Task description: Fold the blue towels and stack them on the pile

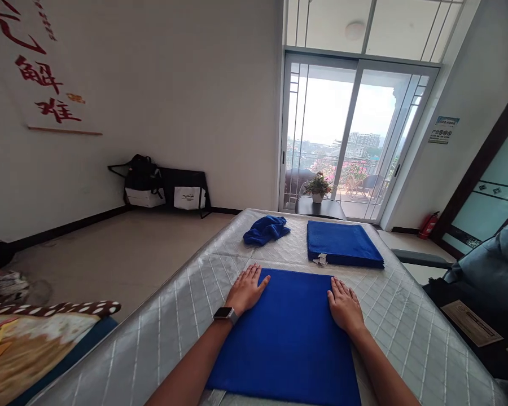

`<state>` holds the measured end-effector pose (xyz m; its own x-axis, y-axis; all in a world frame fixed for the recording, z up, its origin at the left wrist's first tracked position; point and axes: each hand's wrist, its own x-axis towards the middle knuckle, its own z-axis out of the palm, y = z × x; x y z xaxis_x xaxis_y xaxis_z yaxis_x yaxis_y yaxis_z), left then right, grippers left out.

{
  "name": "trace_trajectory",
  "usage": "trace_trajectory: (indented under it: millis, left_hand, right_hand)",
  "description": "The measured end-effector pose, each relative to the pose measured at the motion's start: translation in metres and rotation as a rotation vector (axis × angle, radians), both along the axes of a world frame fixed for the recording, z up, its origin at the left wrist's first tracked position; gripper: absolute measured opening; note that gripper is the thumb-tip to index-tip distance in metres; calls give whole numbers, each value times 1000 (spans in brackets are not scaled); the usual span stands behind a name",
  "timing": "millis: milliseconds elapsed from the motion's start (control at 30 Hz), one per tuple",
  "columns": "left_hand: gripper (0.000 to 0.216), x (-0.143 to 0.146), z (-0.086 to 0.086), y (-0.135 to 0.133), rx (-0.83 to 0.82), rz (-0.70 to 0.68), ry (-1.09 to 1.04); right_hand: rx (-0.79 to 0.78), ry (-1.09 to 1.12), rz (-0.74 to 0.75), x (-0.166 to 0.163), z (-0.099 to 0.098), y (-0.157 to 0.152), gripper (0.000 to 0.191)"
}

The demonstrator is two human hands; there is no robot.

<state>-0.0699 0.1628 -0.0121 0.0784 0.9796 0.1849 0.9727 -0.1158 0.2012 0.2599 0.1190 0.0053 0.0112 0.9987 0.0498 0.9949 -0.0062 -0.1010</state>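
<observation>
We see the left hand (246, 290) and the right hand (346, 304) laid palm down at the two far corners of a flat blue cloth (288, 338), fingers stretched forward. A watch (224, 314) circles the left wrist. The cloth lies on a silver quilted mattress (173, 321). Beyond it we find a crumpled blue cloth (266, 231) to the left and a neat stack of blue cloths (342, 241) to the right, white tags (320, 260) showing at its near left corner. Past the mattress we notice a potted plant (317, 189) before a sliding glass door (322, 113), and a red fire extinguisher (428, 226) by the right wall.
</observation>
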Motion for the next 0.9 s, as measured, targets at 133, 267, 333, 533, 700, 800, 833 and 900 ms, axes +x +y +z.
trace_trajectory:
  millis: [133, 267, 333, 533, 700, 800, 833, 900]
  left_hand:
    - [74, -1, 1, 3, -19, -14, 27]
    - [65, 1, 11, 4, -2, -7, 60]
    - [64, 14, 18, 2, 39, 4, 70]
    - [64, 122, 28, -23, 125, -230, 67]
    - [67, 209, 24, -41, 154, -501, -101]
    - [72, 218, 20, -42, 59, -467, -132]
    - [73, 216, 19, -41, 38, -454, -131]
    - [75, 207, 17, -39, 19, -430, -119]
  right_hand:
    - [-11, 5, 3, 1, 0, 0, 62]
    - [-2, 4, 10, 2, -1, -1, 62]
    - [1, 20, 9, 1, -1, -1, 62]
    - [16, 47, 10, 1, 0, -2, 62]
    - [-11, -21, 83, 6, 0, -6, 62]
    - [-9, -29, 96, 7, 1, -8, 63]
    - [-7, -24, 95, 6, 1, -7, 62]
    - [-4, -7, 87, 5, 3, -6, 60]
